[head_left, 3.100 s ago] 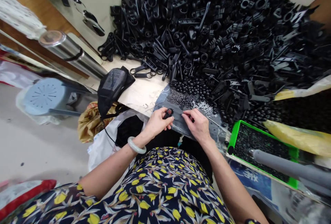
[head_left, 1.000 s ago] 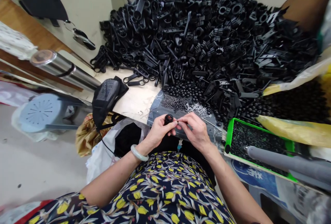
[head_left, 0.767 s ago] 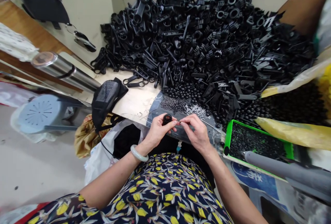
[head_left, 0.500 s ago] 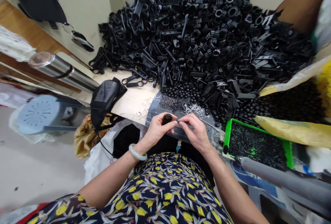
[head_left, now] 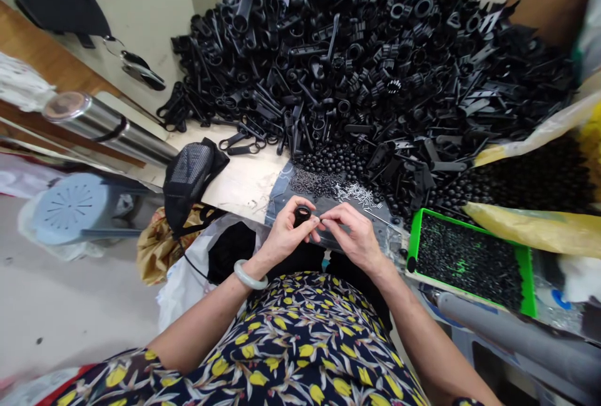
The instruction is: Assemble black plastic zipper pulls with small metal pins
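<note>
My left hand (head_left: 292,228) is closed around a black plastic part with a ring-shaped end (head_left: 303,213); the rest of that part is covered by the fingers. Thumb and forefinger of my right hand (head_left: 353,231) pinch together right beside the left thumb, at the part's near side. Whatever tiny piece lies in that pinch is too small to name. Just beyond the hands, small silver pins (head_left: 355,194) lie scattered on a dark mat (head_left: 282,188), with tiny dark pieces (head_left: 312,184) and round black beads (head_left: 335,159) behind them.
A large heap of black plastic parts (head_left: 328,68) fills the back of the table. A green tray (head_left: 528,274) of small black pieces stands at right, near yellow plastic bags (head_left: 511,231). To the left are a black mesh pouch (head_left: 190,174), a steel flask (head_left: 113,124) and a blue stool (head_left: 68,209).
The camera view has shifted slightly. Both hands stay together in nearly the same pose, with the left still holding the ring-ended part and the right still pinching beside it.
</note>
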A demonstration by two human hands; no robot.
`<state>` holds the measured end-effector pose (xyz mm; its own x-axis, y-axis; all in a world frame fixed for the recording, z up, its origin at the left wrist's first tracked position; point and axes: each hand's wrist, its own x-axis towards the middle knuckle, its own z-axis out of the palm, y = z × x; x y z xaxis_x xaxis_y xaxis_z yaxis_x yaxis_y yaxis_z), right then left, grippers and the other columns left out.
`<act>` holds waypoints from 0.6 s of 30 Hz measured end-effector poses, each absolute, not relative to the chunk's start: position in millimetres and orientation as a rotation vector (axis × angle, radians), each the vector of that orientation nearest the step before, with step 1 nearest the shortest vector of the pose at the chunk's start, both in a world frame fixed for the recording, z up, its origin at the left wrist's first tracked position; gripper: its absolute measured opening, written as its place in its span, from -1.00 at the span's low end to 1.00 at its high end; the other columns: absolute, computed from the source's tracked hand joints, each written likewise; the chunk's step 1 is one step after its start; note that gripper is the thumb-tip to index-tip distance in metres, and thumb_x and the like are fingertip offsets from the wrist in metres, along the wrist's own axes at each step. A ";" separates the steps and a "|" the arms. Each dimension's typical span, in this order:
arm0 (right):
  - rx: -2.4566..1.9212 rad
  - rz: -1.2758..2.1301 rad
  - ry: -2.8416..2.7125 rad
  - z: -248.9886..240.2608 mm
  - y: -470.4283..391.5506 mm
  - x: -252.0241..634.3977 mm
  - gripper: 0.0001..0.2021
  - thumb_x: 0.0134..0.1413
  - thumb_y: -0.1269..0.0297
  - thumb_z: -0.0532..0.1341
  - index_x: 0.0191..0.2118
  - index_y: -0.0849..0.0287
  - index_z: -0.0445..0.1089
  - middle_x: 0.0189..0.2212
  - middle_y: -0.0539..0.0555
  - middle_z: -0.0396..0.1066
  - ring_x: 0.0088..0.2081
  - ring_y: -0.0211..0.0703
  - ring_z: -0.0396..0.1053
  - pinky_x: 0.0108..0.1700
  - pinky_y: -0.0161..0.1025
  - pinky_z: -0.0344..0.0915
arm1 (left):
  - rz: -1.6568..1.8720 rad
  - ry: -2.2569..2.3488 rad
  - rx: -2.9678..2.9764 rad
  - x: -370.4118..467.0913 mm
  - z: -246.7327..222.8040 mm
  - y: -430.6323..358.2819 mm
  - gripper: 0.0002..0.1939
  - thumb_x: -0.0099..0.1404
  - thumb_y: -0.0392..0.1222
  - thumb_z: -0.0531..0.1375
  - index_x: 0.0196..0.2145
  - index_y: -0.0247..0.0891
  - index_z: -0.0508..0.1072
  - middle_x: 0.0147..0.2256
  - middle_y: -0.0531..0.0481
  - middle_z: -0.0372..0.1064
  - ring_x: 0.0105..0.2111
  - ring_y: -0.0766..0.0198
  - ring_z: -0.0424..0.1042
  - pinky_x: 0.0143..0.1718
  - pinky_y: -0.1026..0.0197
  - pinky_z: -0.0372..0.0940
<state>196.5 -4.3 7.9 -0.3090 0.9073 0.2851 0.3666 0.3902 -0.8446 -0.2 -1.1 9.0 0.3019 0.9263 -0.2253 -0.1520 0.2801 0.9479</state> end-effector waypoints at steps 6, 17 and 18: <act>-1.126 0.879 -1.848 7.6 -4.3 194.5 -0.87 0.42 0.26 0.20 -0.12 0.05 0.52 -0.27 0.04 0.50 -0.24 -0.17 0.46 -0.16 -0.19 0.41 | 0.906 1.016 1.008 1.1 14.2 -2.3 -0.65 0.37 -0.03 0.33 -0.09 -0.20 0.27 -0.44 0.09 0.49 -0.52 0.35 0.51 -0.49 0.37 0.29; -1.281 1.186 -1.380 0.3 -15.1 186.8 -0.85 0.28 0.14 0.34 -0.14 0.08 0.53 -0.28 0.02 0.52 -0.32 -0.19 0.48 -0.26 -0.24 0.44 | 0.936 0.990 0.965 9.9 12.9 -2.9 -0.65 0.34 -0.08 0.34 0.00 -0.20 0.37 -0.47 0.11 0.46 -0.48 0.33 0.47 -0.43 0.33 0.29; -1.307 1.164 -1.343 -0.5 -16.7 185.4 -0.85 0.27 0.14 0.35 -0.16 0.09 0.53 -0.30 0.02 0.52 -0.33 -0.19 0.47 -0.28 -0.24 0.44 | 0.954 1.008 0.955 12.8 12.6 -3.3 -0.65 0.33 -0.08 0.34 -0.01 -0.20 0.38 -0.47 0.11 0.46 -0.49 0.34 0.46 -0.44 0.33 0.28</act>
<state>185.4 -16.7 -0.5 -0.0339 0.9994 -0.0083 0.1497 -0.0031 -0.9887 12.8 -3.3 12.6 0.2447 0.9401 -0.2372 -0.1852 0.2855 0.9403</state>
